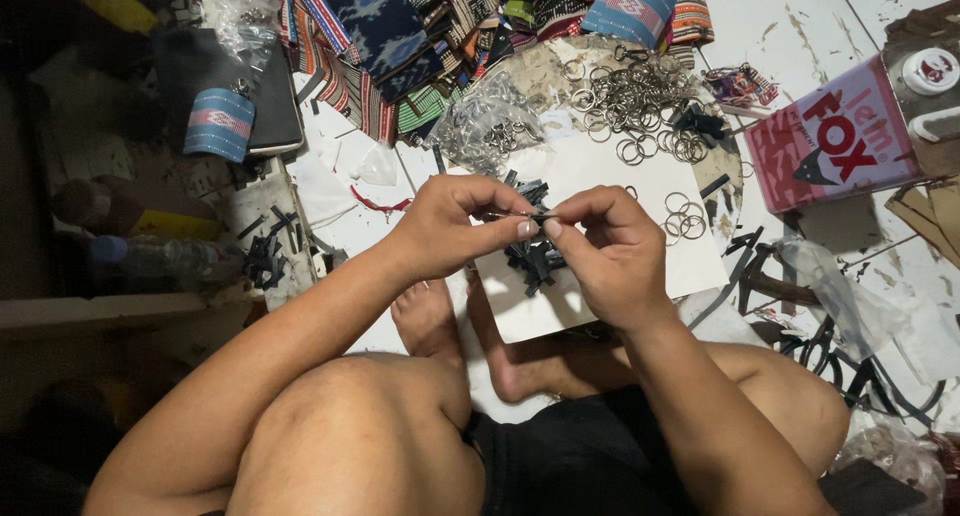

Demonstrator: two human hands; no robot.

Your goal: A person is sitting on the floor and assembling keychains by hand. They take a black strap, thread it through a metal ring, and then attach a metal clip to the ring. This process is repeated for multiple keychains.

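My left hand [455, 226] and my right hand [605, 251] meet over a white sheet [640, 191]. Between thumbs and forefingers they pinch a small black strap piece [532, 217] with a thin metal part. Right under the hands lies a heap of short black strap pieces [535, 259]. On the far side of the sheet is a pile of metal key rings [640, 101], with a few loose rings [683, 214] to the right of my right hand. My bare feet [470, 336] and knees are below the sheet.
Folded woven striped cloth pieces [420, 36] are stacked at the top. A clear bag of rings [490, 126] lies beside them. A pink glue tin [835, 141] stands at right, a plastic bottle [160, 261] at left, black strap offcuts [800, 316] on the floor.
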